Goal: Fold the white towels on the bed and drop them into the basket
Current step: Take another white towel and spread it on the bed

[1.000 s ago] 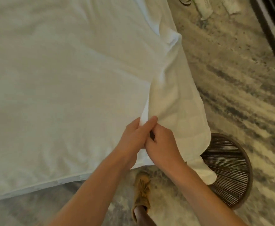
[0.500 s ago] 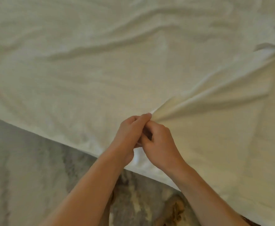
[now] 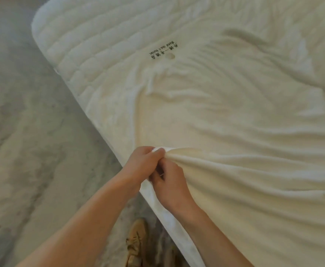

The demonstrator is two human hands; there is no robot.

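At bed (image 3: 100, 60) edge, towel (image 3: 244, 180) corner in both grips: left hand (image 3: 141, 165), right hand (image 3: 170, 186).

On the quilted top of the bed (image 3: 92, 47), black lettering (image 3: 163, 51), upside down from here, reads "Bund No.1 hotel". A line of Chinese characters runs alongside.

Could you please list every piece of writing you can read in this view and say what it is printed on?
"Bund No.1 hotel": dark print, upside down, on the white fabric over the bed.
Chinese characters directly beside it: too blurred to read.
No other text visible.
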